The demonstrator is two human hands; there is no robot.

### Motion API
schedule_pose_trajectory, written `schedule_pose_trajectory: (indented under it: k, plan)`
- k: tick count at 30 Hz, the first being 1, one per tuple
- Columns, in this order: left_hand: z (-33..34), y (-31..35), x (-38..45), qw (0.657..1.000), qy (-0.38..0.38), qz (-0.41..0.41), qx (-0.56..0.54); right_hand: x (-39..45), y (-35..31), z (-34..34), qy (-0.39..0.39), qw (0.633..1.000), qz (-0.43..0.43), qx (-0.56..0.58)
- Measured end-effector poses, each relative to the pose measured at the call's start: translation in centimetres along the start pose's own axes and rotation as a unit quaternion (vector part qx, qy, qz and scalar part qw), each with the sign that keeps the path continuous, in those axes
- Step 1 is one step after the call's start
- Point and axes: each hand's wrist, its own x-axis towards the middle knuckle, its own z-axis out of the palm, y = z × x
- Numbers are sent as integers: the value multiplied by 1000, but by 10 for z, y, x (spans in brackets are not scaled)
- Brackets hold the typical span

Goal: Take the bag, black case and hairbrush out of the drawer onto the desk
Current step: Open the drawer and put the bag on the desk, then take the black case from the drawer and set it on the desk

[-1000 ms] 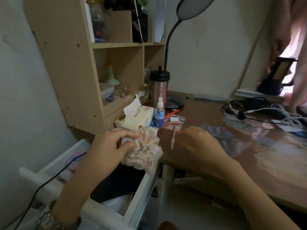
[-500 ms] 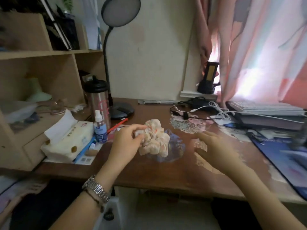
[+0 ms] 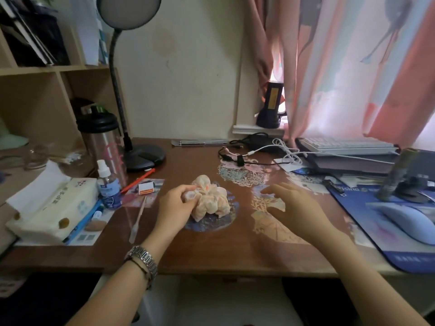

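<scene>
A crumpled cream fabric bag (image 3: 210, 200) with orange print rests on the brown desk (image 3: 211, 250) near its middle. My left hand (image 3: 175, 207) grips the bag's left side, fingers pinched into the cloth. My right hand (image 3: 292, 208) hovers just above the desk to the right of the bag, fingers spread and holding nothing. The drawer lies below the desk's left front edge, mostly out of view as a dark area (image 3: 35, 300). No black case or hairbrush shows.
A tissue box (image 3: 51, 208), spray bottle (image 3: 108, 187), tumbler (image 3: 103, 142), lamp base (image 3: 143, 156), red pen and thin stick crowd the desk's left. Cables (image 3: 259, 151), a keyboard (image 3: 346, 145), and a mouse (image 3: 407, 222) on a blue mat sit right. A shelf unit stands left.
My left hand carried the bag from above the open drawer up and right, and set it down on the desk's middle. The view swung right; my right hand moved along.
</scene>
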Motion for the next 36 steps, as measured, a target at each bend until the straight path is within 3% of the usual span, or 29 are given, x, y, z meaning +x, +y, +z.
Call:
schedule_pose_trajectory:
  k: [8, 15, 18, 26, 31, 36]
  plan:
    - [-22, 8, -6, 995, -20, 55, 86, 3, -6, 2, -10, 999, 15, -36]
    - [-93, 20, -31, 969, -3, 116, 219, 15, -53, 2, -1, 997, -27, -75]
    - [-137, 21, -54, 962, 18, 125, 243, 18, -85, 9, -4, 997, -59, -42]
    - [-244, -17, -123, 952, 53, 35, 300, 14, -199, 45, 6, 984, -177, 38]
    - [-281, -61, -170, 946, 63, -44, 316, -1, -259, 71, -63, 962, -239, 118]
    - [-287, -113, -195, 938, 19, -132, 320, -16, -299, 103, -146, 941, -253, 172]
